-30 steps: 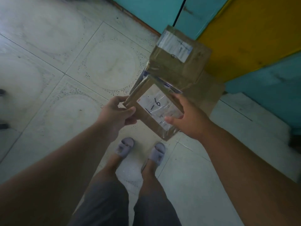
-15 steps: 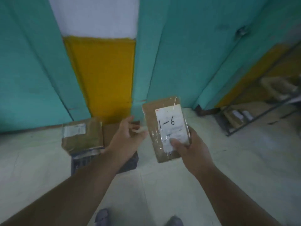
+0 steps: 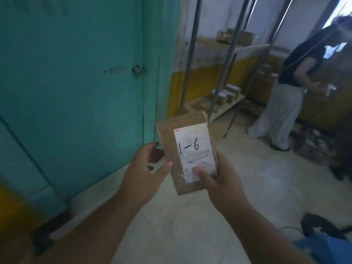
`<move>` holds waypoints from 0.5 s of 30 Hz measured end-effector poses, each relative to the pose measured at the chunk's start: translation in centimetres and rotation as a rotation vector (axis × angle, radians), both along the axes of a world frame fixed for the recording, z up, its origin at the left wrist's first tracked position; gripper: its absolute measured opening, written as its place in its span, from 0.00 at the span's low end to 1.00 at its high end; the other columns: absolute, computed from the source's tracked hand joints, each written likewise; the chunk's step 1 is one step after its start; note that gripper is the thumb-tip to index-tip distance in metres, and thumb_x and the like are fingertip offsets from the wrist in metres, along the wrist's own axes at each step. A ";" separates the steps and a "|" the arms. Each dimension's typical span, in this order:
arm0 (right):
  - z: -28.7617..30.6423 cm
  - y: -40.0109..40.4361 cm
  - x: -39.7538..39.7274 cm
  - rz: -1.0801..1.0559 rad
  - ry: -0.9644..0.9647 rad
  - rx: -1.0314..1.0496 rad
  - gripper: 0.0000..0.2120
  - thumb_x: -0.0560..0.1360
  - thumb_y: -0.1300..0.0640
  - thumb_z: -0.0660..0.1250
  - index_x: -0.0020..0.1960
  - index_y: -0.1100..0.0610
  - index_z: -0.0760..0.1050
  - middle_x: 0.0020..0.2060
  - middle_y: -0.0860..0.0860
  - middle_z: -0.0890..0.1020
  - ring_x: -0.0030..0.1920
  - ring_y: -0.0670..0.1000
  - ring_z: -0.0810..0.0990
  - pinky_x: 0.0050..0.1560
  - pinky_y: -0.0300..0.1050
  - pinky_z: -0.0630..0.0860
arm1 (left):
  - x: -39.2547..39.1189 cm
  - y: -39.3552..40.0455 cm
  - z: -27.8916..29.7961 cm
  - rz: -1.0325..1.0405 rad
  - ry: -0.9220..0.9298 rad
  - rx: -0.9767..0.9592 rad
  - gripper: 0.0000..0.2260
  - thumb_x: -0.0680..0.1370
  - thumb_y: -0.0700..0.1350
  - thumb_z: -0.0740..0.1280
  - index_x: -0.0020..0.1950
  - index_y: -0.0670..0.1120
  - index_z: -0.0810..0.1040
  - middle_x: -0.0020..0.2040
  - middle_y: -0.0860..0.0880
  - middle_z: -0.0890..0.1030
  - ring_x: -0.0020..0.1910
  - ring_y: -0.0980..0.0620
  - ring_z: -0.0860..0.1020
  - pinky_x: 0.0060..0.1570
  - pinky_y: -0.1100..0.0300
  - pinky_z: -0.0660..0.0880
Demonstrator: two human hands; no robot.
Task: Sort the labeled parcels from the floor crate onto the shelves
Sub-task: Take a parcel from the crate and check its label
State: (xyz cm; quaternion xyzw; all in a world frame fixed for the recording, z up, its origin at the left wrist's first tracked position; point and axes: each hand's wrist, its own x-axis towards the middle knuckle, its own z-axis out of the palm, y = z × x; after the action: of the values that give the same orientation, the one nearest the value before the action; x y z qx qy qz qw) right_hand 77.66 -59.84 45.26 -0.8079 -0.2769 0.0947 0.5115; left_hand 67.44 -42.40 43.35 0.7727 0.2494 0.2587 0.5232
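While right hand (image 3: 219, 180) grips parcel (image 3: 187, 155) (label 1-6), left hand (image 3: 146, 164) loosely curled beside it, holding nothing; next: carry to far-right shelves (image 3: 224, 103).

I'm seeing parcel (image 3: 187, 155) sitting between left hand (image 3: 146, 164) and right hand (image 3: 221, 185). Door (image 3: 76, 82) standing left. Shelves (image 3: 224, 103) standing behind parcel, small parcels (image 3: 226, 94) lying on them. Another person (image 3: 285, 96) standing right of shelves.

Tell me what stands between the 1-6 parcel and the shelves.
Nothing visible on the open floor between the parcel, held in the right hand, and the shelves. Another person stands further right, beside them.
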 end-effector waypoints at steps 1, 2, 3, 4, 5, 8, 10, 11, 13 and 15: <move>0.0 -0.3 2.3 -0.017 -0.013 0.004 0.19 0.76 0.54 0.72 0.65 0.44 0.74 0.56 0.42 0.83 0.52 0.38 0.83 0.41 0.28 0.77 | 2.3 -0.1 0.1 -0.012 0.005 0.023 0.22 0.75 0.50 0.72 0.68 0.55 0.70 0.57 0.63 0.77 0.54 0.63 0.77 0.55 0.54 0.77; -0.1 -0.3 4.6 -0.037 -0.022 0.014 0.19 0.76 0.54 0.72 0.65 0.45 0.74 0.56 0.43 0.83 0.52 0.38 0.83 0.41 0.29 0.77 | 4.6 0.0 0.2 -0.022 0.009 0.035 0.22 0.75 0.50 0.73 0.66 0.57 0.70 0.57 0.64 0.77 0.54 0.63 0.77 0.55 0.56 0.77; -0.4 -0.2 7.0 -0.065 -0.022 0.023 0.20 0.76 0.54 0.72 0.66 0.46 0.74 0.56 0.43 0.83 0.51 0.37 0.83 0.40 0.28 0.77 | 7.0 0.3 0.4 -0.035 0.011 0.038 0.20 0.75 0.50 0.73 0.64 0.60 0.70 0.56 0.65 0.76 0.53 0.65 0.77 0.54 0.58 0.76; -0.6 -0.1 9.3 -0.092 -0.026 0.028 0.21 0.76 0.54 0.71 0.67 0.46 0.73 0.57 0.43 0.83 0.51 0.36 0.82 0.40 0.27 0.76 | 9.5 0.5 0.6 -0.052 0.009 0.036 0.19 0.76 0.49 0.73 0.61 0.62 0.69 0.54 0.66 0.75 0.51 0.67 0.77 0.52 0.62 0.76; -0.9 0.1 11.6 -0.117 -0.037 0.030 0.23 0.76 0.52 0.71 0.70 0.47 0.71 0.58 0.42 0.82 0.51 0.36 0.82 0.41 0.27 0.77 | 12.1 0.7 0.8 -0.073 0.003 0.037 0.18 0.76 0.48 0.73 0.58 0.62 0.69 0.53 0.67 0.75 0.49 0.70 0.76 0.49 0.65 0.75; -1.5 0.3 18.3 -0.199 -0.037 0.051 0.28 0.75 0.49 0.71 0.73 0.46 0.67 0.61 0.43 0.81 0.54 0.40 0.82 0.48 0.36 0.81 | 20.4 1.4 1.2 -0.150 -0.008 0.042 0.19 0.76 0.48 0.73 0.63 0.58 0.71 0.54 0.64 0.77 0.48 0.71 0.76 0.44 0.67 0.72; -0.9 -0.2 22.5 -0.248 -0.022 0.058 0.26 0.76 0.49 0.71 0.72 0.44 0.68 0.61 0.43 0.80 0.56 0.42 0.82 0.48 0.37 0.82 | 25.7 1.4 1.9 -0.204 -0.007 0.045 0.21 0.76 0.51 0.73 0.66 0.58 0.70 0.58 0.61 0.78 0.53 0.65 0.77 0.46 0.64 0.73; -0.5 -0.6 24.6 -0.272 -0.019 0.062 0.26 0.75 0.48 0.71 0.71 0.44 0.69 0.61 0.43 0.80 0.57 0.43 0.82 0.50 0.40 0.83 | 28.2 1.3 2.5 -0.243 -0.010 0.039 0.21 0.75 0.51 0.72 0.65 0.60 0.69 0.58 0.62 0.77 0.55 0.62 0.77 0.48 0.62 0.74; 0.5 -1.5 29.1 -0.316 -0.042 0.062 0.30 0.73 0.43 0.71 0.73 0.43 0.67 0.62 0.44 0.80 0.59 0.46 0.82 0.54 0.49 0.83 | 33.7 0.7 4.0 -0.316 -0.009 0.041 0.22 0.75 0.53 0.72 0.66 0.62 0.67 0.59 0.65 0.75 0.57 0.61 0.75 0.53 0.58 0.74; 1.5 -2.4 33.5 -0.363 -0.057 0.095 0.31 0.71 0.41 0.71 0.72 0.42 0.67 0.62 0.45 0.80 0.59 0.46 0.81 0.56 0.54 0.82 | 39.2 -0.2 5.3 -0.352 0.001 0.072 0.26 0.75 0.55 0.72 0.70 0.60 0.66 0.61 0.64 0.72 0.58 0.61 0.72 0.53 0.56 0.72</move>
State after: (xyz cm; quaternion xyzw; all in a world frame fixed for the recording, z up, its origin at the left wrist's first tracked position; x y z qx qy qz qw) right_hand 111.17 -62.27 46.73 -0.8219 -0.1453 -0.0351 0.5496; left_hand 106.62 -42.58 48.66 0.8228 0.1011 0.1713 0.5324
